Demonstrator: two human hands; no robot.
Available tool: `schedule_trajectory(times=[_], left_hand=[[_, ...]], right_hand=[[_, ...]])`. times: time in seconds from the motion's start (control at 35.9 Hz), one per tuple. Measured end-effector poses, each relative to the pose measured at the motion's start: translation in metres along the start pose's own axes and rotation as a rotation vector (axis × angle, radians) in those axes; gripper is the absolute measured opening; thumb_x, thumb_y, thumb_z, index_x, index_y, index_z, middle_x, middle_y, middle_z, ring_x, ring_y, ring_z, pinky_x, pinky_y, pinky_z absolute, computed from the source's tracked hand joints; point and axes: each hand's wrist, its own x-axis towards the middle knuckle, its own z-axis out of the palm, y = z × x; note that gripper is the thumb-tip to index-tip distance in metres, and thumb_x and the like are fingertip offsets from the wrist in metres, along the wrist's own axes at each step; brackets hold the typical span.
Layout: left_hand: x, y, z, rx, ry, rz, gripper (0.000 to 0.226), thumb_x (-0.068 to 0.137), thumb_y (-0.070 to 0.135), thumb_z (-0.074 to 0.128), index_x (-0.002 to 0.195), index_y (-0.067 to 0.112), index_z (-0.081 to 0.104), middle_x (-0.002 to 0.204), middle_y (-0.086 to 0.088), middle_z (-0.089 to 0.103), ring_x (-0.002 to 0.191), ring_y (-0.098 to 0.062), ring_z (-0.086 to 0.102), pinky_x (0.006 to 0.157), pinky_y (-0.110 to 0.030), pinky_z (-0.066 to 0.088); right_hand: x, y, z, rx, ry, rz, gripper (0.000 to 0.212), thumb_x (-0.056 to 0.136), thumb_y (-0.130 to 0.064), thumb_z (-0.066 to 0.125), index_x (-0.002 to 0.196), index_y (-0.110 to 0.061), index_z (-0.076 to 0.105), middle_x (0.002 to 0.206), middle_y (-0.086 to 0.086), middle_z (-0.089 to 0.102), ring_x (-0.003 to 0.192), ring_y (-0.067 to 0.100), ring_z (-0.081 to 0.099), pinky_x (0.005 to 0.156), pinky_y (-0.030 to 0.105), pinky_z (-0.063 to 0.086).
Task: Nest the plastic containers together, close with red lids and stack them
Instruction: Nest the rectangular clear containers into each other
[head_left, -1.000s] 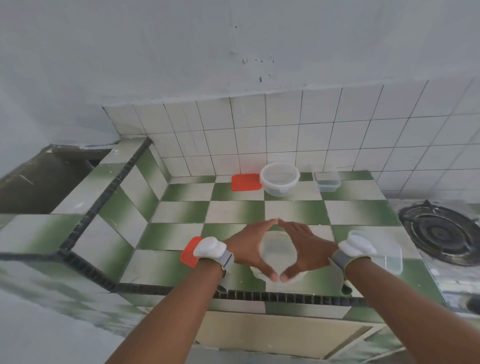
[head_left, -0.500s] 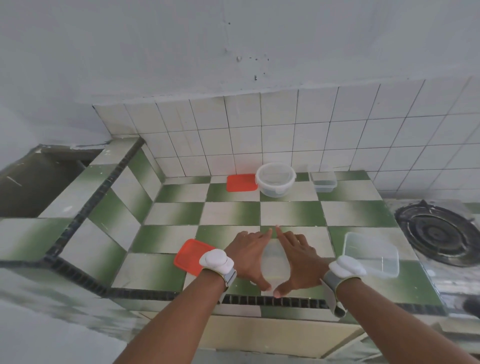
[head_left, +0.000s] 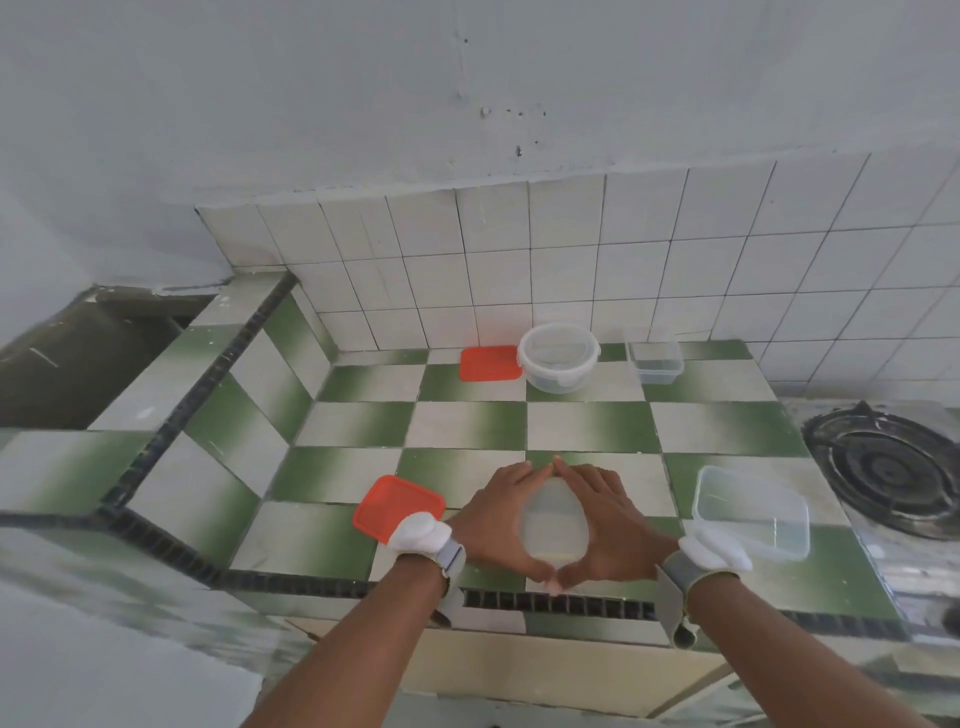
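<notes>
a translucent container (head_left: 554, 525) is enclosed between the left hand (head_left: 493, 519) and the right hand (head_left: 608, 522) at the near edge of the tiled counter (head_left: 467, 421); both hands are closed around its sides, with forefingers touching at the far side and thumbs touching at the near side. just to the left of the grip a red lid (head_left: 395, 506) is lying flat, partly hidden by the left wrist. to the right of the grip a clear rectangular container (head_left: 753, 512) is standing. far behind the grip, at the wall, a second red lid (head_left: 490, 363), a round container (head_left: 559, 356) and a small rectangular container (head_left: 654, 361) are placed in a row.
</notes>
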Motion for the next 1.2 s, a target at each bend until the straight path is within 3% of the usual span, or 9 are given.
schedule_trajectory(times=[0.14,0.31,0.39,0.45,0.53,0.64,0.92,1.09,1.2], left_hand=[[-0.001,0.007,0.007,-0.894,0.32,-0.233,0.05,0.086,0.043,0.057,0.136,0.037,0.054,0.153,0.004,0.051,0.139,-0.016,0.044,0.118,-0.034,0.032],[0.005,0.004,0.02,-1.226,0.456,-0.332,0.06,0.063,0.069,0.066,0.118,0.047,0.067,0.142,0.007,0.063,0.137,-0.019,0.051,0.123,-0.054,0.028],[0.003,0.01,0.016,-1.203,0.458,-0.336,0.063,0.07,0.069,0.067,0.126,0.041,0.064,0.139,0.012,0.062,0.134,-0.018,0.051,0.12,-0.046,0.032],[0.003,0.013,0.015,-1.109,0.449,-0.315,0.043,0.095,0.036,0.057,0.138,0.033,0.055,0.142,0.014,0.057,0.133,-0.016,0.048,0.109,-0.031,0.036],[0.002,-0.001,0.019,-0.992,0.379,-0.285,0.067,0.092,-0.003,0.057,0.148,0.03,0.042,0.155,0.009,0.045,0.141,-0.008,0.038,0.106,-0.027,0.036],[-0.008,-0.005,0.025,-1.09,0.371,-0.312,0.073,0.089,0.004,0.062,0.149,0.034,0.035,0.159,0.006,0.031,0.149,-0.01,0.027,0.125,-0.041,0.027],[-0.007,0.012,0.034,-1.349,0.553,-0.395,0.063,0.079,0.03,0.043,0.141,0.031,0.05,0.15,0.011,0.048,0.144,-0.012,0.039,0.127,-0.043,0.023],[-0.005,0.01,0.026,-1.164,0.442,-0.392,0.077,0.072,0.02,0.044,0.148,0.026,0.037,0.157,0.007,0.039,0.145,-0.011,0.034,0.112,-0.03,0.031],[0.008,-0.007,0.013,-0.902,0.376,-0.383,0.066,0.093,0.009,0.056,0.151,0.027,0.03,0.149,0.003,0.033,0.142,-0.015,0.03,0.119,-0.04,0.031]], right_hand=[[0.0,-0.002,0.002,0.811,0.175,0.123,0.093,0.063,-0.046,0.07,0.149,-0.031,0.035,0.144,-0.006,0.051,0.138,0.021,0.037,0.107,0.036,0.034],[0.004,-0.002,0.012,1.177,0.334,0.153,0.081,0.062,-0.01,0.059,0.141,-0.02,0.048,0.128,0.005,0.066,0.12,0.012,0.056,0.086,0.023,0.045],[0.003,-0.002,0.01,1.171,0.333,0.154,0.085,0.056,-0.005,0.054,0.139,-0.02,0.048,0.127,0.004,0.065,0.11,0.003,0.059,0.077,0.015,0.048],[0.003,-0.001,0.01,1.102,0.304,0.153,0.085,0.053,-0.004,0.054,0.136,-0.026,0.049,0.13,-0.001,0.064,0.119,0.008,0.054,0.083,0.023,0.046],[-0.001,0.004,0.01,0.956,0.214,0.125,0.082,0.058,-0.003,0.056,0.132,-0.037,0.047,0.134,-0.015,0.059,0.125,0.002,0.048,0.089,0.026,0.044],[-0.005,0.009,0.007,0.973,0.167,0.151,0.081,0.059,-0.004,0.06,0.135,-0.032,0.047,0.139,-0.014,0.053,0.129,0.004,0.044,0.094,0.026,0.043],[0.006,0.005,0.016,1.167,0.314,0.225,0.061,0.059,-0.008,0.062,0.118,-0.022,0.059,0.119,0.001,0.065,0.106,0.028,0.062,0.07,0.027,0.058],[0.01,0.006,0.017,1.155,0.335,0.223,0.062,0.062,-0.006,0.063,0.122,-0.02,0.054,0.121,0.006,0.064,0.103,0.029,0.063,0.066,0.026,0.059],[0.015,0.006,0.018,1.043,0.34,0.22,0.056,0.077,-0.008,0.068,0.123,-0.031,0.048,0.123,0.002,0.06,0.11,0.034,0.06,0.078,0.036,0.062]])
